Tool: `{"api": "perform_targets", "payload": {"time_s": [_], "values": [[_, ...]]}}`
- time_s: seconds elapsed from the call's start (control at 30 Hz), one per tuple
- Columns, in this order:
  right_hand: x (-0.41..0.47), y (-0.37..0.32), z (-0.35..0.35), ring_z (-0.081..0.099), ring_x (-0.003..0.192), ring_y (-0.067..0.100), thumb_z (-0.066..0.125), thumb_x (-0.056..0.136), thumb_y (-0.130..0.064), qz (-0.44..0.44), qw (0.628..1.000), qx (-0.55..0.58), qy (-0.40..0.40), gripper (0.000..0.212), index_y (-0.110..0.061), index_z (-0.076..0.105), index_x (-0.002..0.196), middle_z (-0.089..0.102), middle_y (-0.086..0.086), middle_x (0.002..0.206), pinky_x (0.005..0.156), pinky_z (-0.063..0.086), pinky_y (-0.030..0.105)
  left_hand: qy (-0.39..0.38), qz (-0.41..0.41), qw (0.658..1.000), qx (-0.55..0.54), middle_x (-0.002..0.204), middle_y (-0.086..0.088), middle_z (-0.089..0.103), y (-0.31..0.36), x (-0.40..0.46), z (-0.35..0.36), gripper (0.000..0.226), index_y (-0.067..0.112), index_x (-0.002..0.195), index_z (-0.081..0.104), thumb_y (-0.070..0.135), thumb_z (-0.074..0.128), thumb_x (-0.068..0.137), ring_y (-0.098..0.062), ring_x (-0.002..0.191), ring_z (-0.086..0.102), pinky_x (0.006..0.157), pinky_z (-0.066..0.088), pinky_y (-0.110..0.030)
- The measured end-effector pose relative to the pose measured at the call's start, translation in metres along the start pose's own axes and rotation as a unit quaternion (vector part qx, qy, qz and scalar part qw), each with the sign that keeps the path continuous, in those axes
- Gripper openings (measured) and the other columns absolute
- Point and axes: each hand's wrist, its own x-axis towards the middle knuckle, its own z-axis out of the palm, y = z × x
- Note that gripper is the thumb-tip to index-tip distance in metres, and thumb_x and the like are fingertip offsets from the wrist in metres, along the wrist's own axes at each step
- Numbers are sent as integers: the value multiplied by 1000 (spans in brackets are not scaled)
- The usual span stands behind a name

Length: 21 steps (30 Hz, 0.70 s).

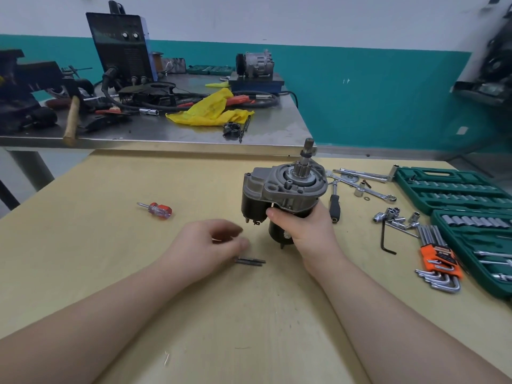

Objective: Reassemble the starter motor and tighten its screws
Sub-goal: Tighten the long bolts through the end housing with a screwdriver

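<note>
The starter motor (282, 189) stands upright on the wooden table (138, 245), its grey housing and pinion shaft pointing up. My right hand (307, 231) grips its black body from the near side, thumb across the front. My left hand (207, 245) hovers just left of the motor, blurred, with fingers loosely curled above two long dark screws (250, 261) that lie side by side on the table. I cannot tell whether the fingertips touch them. A small screwdriver (156, 209) with a clear and red handle lies further left.
Right of the motor lie wrenches (371, 189), a black-handled driver (334, 206), loose sockets (396, 216), hex keys (440, 261) in an orange holder and open green socket cases (457, 189). A metal bench (166, 131) behind carries a welder, a hammer and a yellow cloth.
</note>
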Motion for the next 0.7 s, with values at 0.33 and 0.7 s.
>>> {"api": "perform_targets", "payload": {"time_s": [0.33, 0.7], "values": [[18, 3, 48, 76, 109, 17, 92, 62, -34, 17, 998, -11, -56, 67, -22, 72, 125, 81, -5, 115, 90, 65, 48, -13, 22, 934, -357, 142, -10, 69, -6, 20, -6, 60, 14, 145, 60, 19, 77, 88, -38, 135, 62, 113, 50, -62], [31, -6, 91, 73, 119, 27, 91, 68, -23, 23, 990, -16, -139, 62, -22, 73, 127, 79, 2, 121, 98, 57, 67, 36, 43, 877, -477, 143, -27, 64, -26, 34, -20, 78, 6, 147, 53, 16, 87, 78, -51, 134, 60, 105, 51, -71]]}}
